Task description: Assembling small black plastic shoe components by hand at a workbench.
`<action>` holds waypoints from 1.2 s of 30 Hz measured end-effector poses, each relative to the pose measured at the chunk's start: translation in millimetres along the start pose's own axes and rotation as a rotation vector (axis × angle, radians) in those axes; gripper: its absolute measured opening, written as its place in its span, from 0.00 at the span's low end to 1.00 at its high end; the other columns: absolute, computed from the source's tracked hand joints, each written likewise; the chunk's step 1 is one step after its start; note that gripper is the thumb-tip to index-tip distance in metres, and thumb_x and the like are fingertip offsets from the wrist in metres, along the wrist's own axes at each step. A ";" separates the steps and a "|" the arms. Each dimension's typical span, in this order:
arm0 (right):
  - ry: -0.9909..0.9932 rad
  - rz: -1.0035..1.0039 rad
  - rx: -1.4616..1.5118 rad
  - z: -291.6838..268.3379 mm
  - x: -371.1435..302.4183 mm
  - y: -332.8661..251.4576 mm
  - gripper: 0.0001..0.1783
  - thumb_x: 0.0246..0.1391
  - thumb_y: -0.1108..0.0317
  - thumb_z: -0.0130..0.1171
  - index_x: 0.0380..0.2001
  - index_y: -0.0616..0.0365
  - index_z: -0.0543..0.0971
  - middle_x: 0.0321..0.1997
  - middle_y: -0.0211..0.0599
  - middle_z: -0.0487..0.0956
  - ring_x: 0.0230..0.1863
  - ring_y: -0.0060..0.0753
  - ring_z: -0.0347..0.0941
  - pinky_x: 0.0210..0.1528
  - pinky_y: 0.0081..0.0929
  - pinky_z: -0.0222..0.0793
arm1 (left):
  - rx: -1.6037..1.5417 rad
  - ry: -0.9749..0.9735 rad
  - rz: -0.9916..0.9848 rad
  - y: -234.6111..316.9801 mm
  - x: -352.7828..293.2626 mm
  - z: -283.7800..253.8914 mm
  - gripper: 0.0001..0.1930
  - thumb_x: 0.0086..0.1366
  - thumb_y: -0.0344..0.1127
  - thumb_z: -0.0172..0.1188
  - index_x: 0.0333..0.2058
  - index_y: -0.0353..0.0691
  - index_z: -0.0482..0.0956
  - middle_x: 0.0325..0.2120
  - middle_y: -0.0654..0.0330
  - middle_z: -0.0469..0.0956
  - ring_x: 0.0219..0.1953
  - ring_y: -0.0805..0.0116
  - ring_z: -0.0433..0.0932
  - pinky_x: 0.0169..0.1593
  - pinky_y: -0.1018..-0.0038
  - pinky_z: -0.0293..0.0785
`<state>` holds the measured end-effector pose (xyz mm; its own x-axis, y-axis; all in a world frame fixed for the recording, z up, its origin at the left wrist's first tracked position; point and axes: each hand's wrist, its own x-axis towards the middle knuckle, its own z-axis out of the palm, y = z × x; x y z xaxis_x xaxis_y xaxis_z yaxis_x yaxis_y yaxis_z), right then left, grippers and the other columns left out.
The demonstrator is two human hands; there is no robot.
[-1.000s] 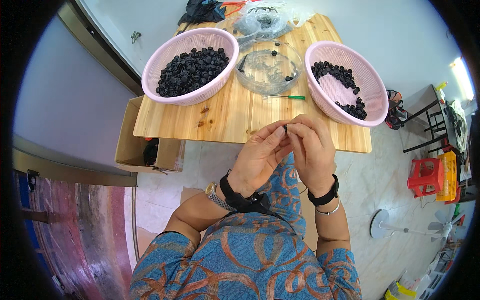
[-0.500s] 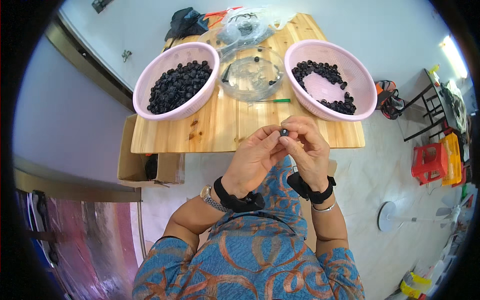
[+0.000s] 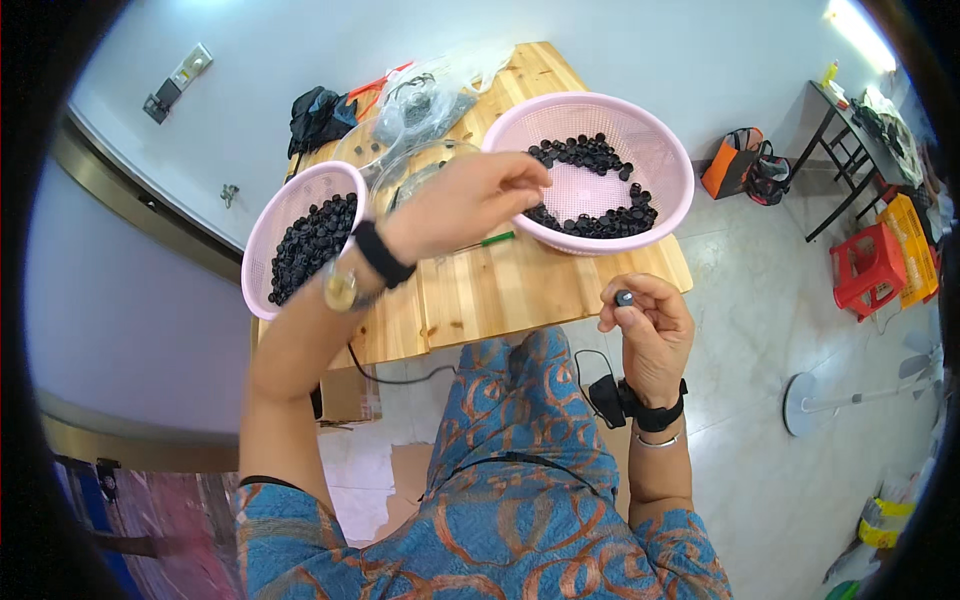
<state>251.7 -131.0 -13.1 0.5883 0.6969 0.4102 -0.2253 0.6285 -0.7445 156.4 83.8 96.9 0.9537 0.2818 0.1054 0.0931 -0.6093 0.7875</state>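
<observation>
My right hand (image 3: 655, 325) is off the table's front right edge, closed in a pinch on a small round black piece (image 3: 624, 298) with a pale spot, like a knob. My left hand (image 3: 465, 205) stretches across the table to the near left rim of the right pink basket (image 3: 672, 205). Its fingers are bent and smeared by motion, so what they hold, if anything, does not show. Small black pieces (image 3: 590, 155) lie in a broken ring in that basket. The left pink basket (image 3: 262, 235) has a heap of similar pieces (image 3: 312, 245).
Behind my left arm is a clear plastic tray (image 3: 385, 180), partly hidden. A green-handled screwdriver (image 3: 497, 239) lies on the wooden table (image 3: 560, 290). Plastic bags (image 3: 425, 105) and a dark cloth-like bundle (image 3: 318, 125) sit at the back. A red stool (image 3: 868, 270) stands on the right.
My hands were together at the small black piece. Now my left hand has let go and swung forward to the right basket. My right hand has moved right with the piece. The view has turned.
</observation>
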 end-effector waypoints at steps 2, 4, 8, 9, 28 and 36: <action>0.020 -0.013 0.026 -11.8 1.0 0.1 0.14 0.49 0.82 0.53 0.41 0.66 0.70 0.37 0.46 0.75 0.34 0.28 0.74 0.34 0.22 0.73 | 0.499 -0.112 0.104 -8.4 38.4 -4.5 0.10 0.57 0.28 0.52 0.39 0.36 0.74 0.32 0.56 0.78 0.38 0.66 0.76 0.41 0.72 0.71; 0.031 -0.020 0.059 -19.8 1.6 1.2 0.13 0.48 0.82 0.54 0.40 0.66 0.70 0.37 0.47 0.75 0.33 0.28 0.74 0.33 0.22 0.73 | 0.671 -0.168 0.085 -20.5 70.5 -6.4 0.10 0.55 0.28 0.53 0.37 0.38 0.75 0.31 0.55 0.78 0.38 0.64 0.76 0.40 0.71 0.71; 0.068 -0.036 0.115 -35.2 -0.7 0.1 0.12 0.48 0.81 0.55 0.38 0.65 0.71 0.36 0.47 0.75 0.31 0.29 0.73 0.31 0.21 0.73 | 0.941 -0.310 -0.090 -41.6 118.5 0.8 0.10 0.49 0.28 0.55 0.33 0.42 0.78 0.30 0.56 0.78 0.36 0.59 0.76 0.39 0.68 0.71; 0.061 -0.040 0.118 -38.5 -2.0 0.1 0.12 0.48 0.81 0.55 0.38 0.65 0.71 0.36 0.47 0.75 0.31 0.29 0.73 0.31 0.21 0.73 | 0.943 -0.314 -0.090 -46.9 125.2 4.1 0.10 0.49 0.28 0.55 0.33 0.42 0.78 0.30 0.56 0.78 0.36 0.59 0.76 0.39 0.68 0.71; 0.136 0.074 0.204 -53.8 -4.4 -2.8 0.13 0.48 0.82 0.53 0.40 0.66 0.71 0.37 0.44 0.75 0.31 0.26 0.72 0.34 0.21 0.71 | 1.267 -0.222 -0.063 -106.3 156.2 51.7 0.07 0.51 0.26 0.51 0.28 0.36 0.78 0.29 0.48 0.77 0.36 0.52 0.76 0.39 0.63 0.73; 0.099 0.061 0.215 -56.7 -9.8 -10.4 0.14 0.48 0.80 0.55 0.41 0.66 0.72 0.37 0.44 0.75 0.33 0.27 0.73 0.35 0.22 0.72 | 1.220 -0.240 -0.109 -95.2 160.3 47.2 0.09 0.53 0.26 0.50 0.31 0.36 0.79 0.33 0.48 0.77 0.37 0.54 0.77 0.40 0.64 0.74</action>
<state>292.4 -163.9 -39.2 0.6394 0.7050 0.3069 -0.4166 0.6531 -0.6324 313.9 152.0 10.1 0.9404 0.3102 -0.1395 0.2572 -0.9170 -0.3049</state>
